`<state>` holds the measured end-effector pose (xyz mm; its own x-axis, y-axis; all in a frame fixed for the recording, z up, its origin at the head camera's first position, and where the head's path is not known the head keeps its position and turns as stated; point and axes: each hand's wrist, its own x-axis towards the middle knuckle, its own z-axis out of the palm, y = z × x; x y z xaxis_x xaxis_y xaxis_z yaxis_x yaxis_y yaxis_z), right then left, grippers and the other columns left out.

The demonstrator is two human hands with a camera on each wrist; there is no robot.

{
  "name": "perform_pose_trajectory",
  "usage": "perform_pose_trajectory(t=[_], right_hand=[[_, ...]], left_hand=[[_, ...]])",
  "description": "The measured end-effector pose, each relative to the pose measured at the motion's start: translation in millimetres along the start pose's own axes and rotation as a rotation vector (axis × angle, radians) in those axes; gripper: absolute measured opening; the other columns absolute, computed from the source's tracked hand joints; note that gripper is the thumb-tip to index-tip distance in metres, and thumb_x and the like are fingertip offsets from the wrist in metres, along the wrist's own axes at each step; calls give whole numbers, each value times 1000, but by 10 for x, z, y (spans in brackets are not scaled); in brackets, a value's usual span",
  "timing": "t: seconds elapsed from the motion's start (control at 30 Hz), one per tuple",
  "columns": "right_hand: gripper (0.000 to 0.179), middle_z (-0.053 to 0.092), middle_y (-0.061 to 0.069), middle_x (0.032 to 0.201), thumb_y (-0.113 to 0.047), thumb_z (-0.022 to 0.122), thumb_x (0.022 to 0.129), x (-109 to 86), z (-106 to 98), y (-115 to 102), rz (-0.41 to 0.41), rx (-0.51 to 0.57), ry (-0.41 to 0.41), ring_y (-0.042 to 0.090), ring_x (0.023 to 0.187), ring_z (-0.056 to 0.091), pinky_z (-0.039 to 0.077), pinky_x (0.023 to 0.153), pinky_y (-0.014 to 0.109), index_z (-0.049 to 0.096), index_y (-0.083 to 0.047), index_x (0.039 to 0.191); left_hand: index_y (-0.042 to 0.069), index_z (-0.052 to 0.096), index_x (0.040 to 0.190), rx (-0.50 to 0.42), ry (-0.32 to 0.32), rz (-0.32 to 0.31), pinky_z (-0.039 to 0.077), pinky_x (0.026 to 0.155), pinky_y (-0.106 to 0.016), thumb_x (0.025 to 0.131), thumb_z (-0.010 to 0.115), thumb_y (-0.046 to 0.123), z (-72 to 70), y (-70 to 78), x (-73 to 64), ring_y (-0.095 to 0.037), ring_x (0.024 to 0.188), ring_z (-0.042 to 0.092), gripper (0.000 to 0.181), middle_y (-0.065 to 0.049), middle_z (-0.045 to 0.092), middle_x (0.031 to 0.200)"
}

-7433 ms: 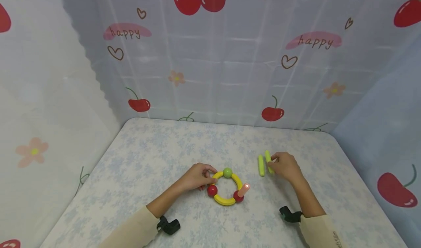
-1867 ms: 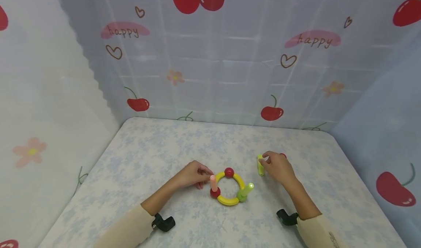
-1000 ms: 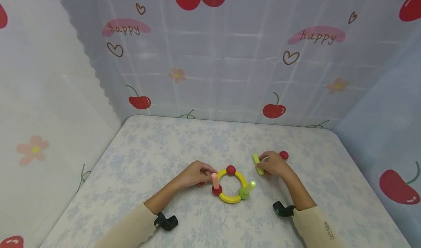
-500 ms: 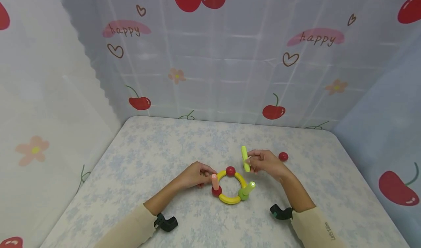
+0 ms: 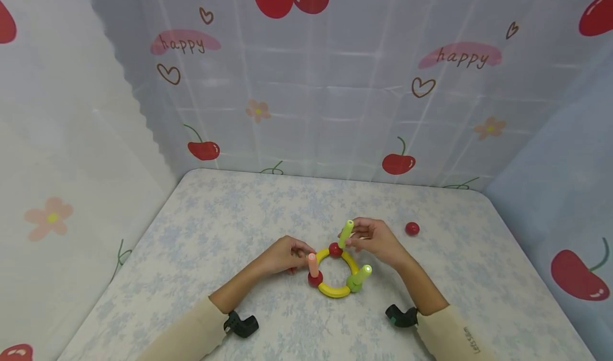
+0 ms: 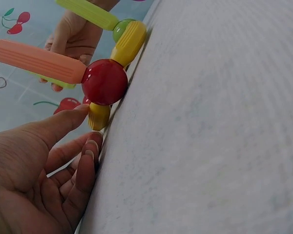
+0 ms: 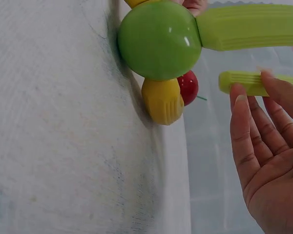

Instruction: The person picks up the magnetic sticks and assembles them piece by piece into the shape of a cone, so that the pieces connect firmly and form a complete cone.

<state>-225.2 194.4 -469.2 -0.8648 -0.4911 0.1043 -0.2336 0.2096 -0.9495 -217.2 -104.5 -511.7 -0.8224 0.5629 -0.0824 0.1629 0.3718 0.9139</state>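
Note:
A toy ring of curved yellow rods (image 5: 334,290) joined by balls lies on the table. From its left red ball (image 5: 315,279) rises a salmon-pink rod (image 5: 313,265); a light green rod (image 5: 364,273) stands on the green ball (image 5: 354,282). My left hand (image 5: 287,255) pinches the ring's left yellow rod (image 6: 98,116), thumb and fingertips on either side. Between thumb and fingers, my right hand (image 5: 377,239) holds another light green rod (image 5: 347,233), tilted. Its lower end is right at the ring's back red ball (image 5: 335,249).
A loose red ball (image 5: 412,228) lies on the table to the right, behind my right forearm. The flower-patterned table (image 5: 230,206) meets cherry-print curtains (image 5: 306,132) at the back and sides. Black wrist cameras (image 5: 243,325) sit low over the tabletop.
The ring has turned, and one light green rod now stands on its green ball. My right hand has lifted the other off the table and carried it left to the back red ball.

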Motion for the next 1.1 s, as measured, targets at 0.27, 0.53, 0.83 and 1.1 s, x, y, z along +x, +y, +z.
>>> perform_pose_trajectory(t=[0.27,0.53,0.83,1.1], right_hand=[[22,74,14,108,-7,76,91,11,81,23,-41,-24,27,43,88,68,60,71,51,69,-4,113],[21,73,13,104,-8,76,91,29,121,35,-50,-75,46,34,88,71,59,70,52,71,-8,112],[22,75,12,102,-9,77,91,33,157,49,-48,-121,56,29,85,71,61,70,40,70,-7,112],[28,74,10,106,-11,78,91,18,101,34,4,-158,61,29,89,71,61,71,42,71,-10,118]], left_hand=[[6,75,118,-11,-10,7,50,50,-26,93,75,11,-1,-2,3,-14,51,58,25,-6,68,74],[6,74,119,18,-3,4,49,49,-26,95,72,12,0,7,-1,-14,52,58,24,-4,69,76],[7,75,118,2,-6,5,50,49,-26,94,73,12,4,-1,10,-14,51,58,25,-4,69,75],[9,75,118,21,-3,4,49,49,-26,96,70,11,11,-8,7,-14,51,58,23,-3,69,75]])
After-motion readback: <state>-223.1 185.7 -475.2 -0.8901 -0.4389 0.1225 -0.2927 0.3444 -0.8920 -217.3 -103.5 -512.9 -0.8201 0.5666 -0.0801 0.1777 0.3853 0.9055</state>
